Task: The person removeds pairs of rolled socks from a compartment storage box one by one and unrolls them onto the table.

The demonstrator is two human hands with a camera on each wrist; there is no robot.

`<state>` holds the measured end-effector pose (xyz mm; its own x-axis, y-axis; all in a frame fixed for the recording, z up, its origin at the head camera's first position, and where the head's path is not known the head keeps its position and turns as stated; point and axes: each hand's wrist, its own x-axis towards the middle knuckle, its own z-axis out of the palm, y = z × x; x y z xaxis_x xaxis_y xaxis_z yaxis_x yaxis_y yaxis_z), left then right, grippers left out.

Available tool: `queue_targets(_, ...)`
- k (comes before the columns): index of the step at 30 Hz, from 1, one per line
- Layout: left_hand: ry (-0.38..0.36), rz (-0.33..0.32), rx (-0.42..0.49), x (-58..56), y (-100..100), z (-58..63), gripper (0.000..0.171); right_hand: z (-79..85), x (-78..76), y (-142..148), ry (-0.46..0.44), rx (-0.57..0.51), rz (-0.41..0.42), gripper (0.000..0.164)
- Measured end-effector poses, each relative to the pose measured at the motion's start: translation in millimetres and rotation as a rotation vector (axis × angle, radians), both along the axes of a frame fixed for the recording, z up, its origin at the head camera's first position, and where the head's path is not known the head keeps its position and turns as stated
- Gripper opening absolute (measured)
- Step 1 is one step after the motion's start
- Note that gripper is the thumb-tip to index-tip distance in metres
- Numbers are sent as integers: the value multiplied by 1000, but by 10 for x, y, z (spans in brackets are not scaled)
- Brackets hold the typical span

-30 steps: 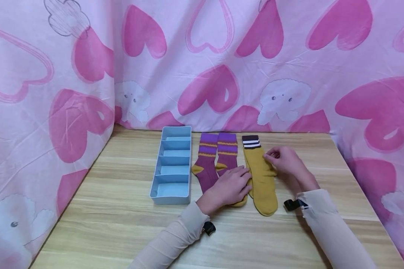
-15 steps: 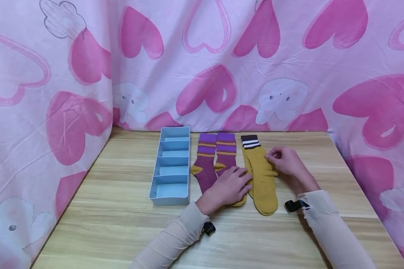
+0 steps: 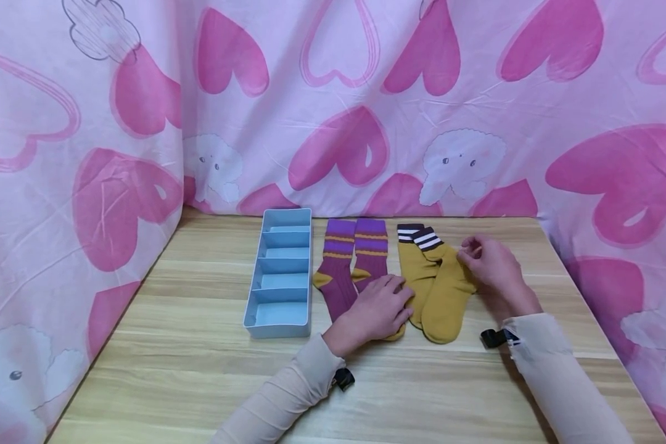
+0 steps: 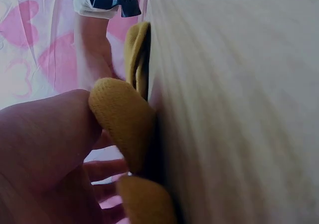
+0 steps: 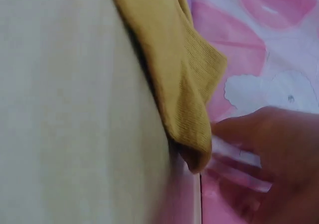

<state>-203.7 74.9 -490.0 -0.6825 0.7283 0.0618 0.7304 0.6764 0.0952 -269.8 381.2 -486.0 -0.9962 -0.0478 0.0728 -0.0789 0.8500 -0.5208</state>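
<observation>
Two mustard socks with dark, white-striped cuffs lie partly overlapped on the table; the upper mustard sock [image 3: 448,302] is bunched near its cuff. My right hand [image 3: 493,266] pinches its right edge by the heel, which the right wrist view shows as a raised fold of sock [image 5: 192,129] at the fingertips. To the left lies a pair of purple socks [image 3: 340,271] with orange stripes, heels and toes. My left hand [image 3: 374,308] rests on their foot ends with fingers extended, hiding part of them. In the left wrist view, the thumb lies against a mustard-coloured toe [image 4: 122,117].
A light blue box [image 3: 282,313] with several compartments in a row stands left of the socks. The wooden table [image 3: 172,382] meets a pink heart-patterned cloth [image 3: 338,148] at the back and sides. Dark wrist mounts [image 3: 494,338] sit at both sleeves.
My right hand has moved right, pulling the upper mustard sock with it. That sock's cuff has slid off the other one, so both striped cuffs now show. The left hand stays in place.
</observation>
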Motion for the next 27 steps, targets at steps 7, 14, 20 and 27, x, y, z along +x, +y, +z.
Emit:
queue_targets(7, 20, -108, 61, 9, 10, -44, 40, -57, -59, -132, 91, -3, 292, 28)
queue_targets(14, -4, -105, 61, 35, 13, -12, 36, -64, -73, -29, 0, 57, 228, 34)
queue_targets(20, -64, -100, 45, 31, 24, -13, 36, -73, -71, 79, -50, 93, 250, 49)
queue_targets(27, -98, -136, 70, 11, 18, 7, 32, -54, -11, 90, -119, 122, 289, 69)
